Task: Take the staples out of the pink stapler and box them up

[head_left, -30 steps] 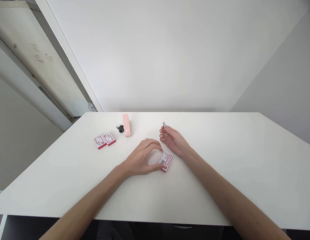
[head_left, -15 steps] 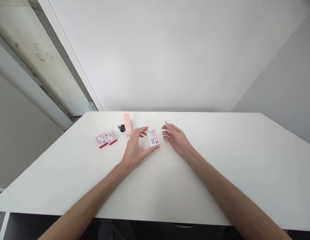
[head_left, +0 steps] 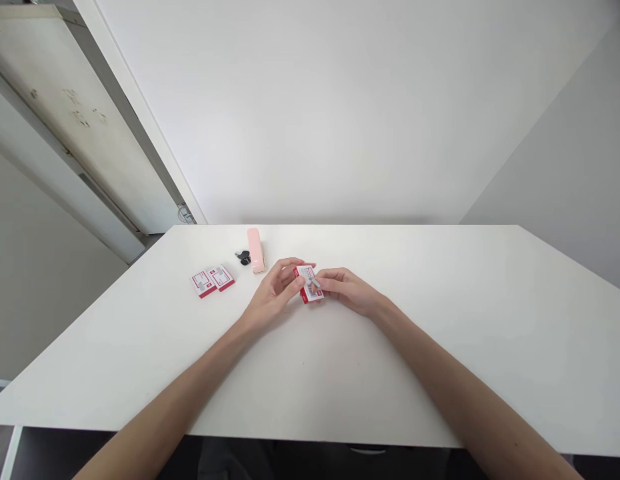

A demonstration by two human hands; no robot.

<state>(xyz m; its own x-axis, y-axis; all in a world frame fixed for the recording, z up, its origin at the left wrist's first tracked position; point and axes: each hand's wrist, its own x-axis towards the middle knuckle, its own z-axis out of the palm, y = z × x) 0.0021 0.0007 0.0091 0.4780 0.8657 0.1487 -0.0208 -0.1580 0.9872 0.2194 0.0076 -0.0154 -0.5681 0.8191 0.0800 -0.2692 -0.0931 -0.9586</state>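
The left hand (head_left: pixel 270 295) grips a red-and-white box (head_left: pixel 305 292), contents hidden, while the right hand (head_left: pixel 351 292) pinches a grey strip (head_left: pixel 315 283) over it.

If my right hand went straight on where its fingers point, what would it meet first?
Probably the red-and-white box in your left hand, just ahead of your right hand, perhaps touching; depth is unclear.
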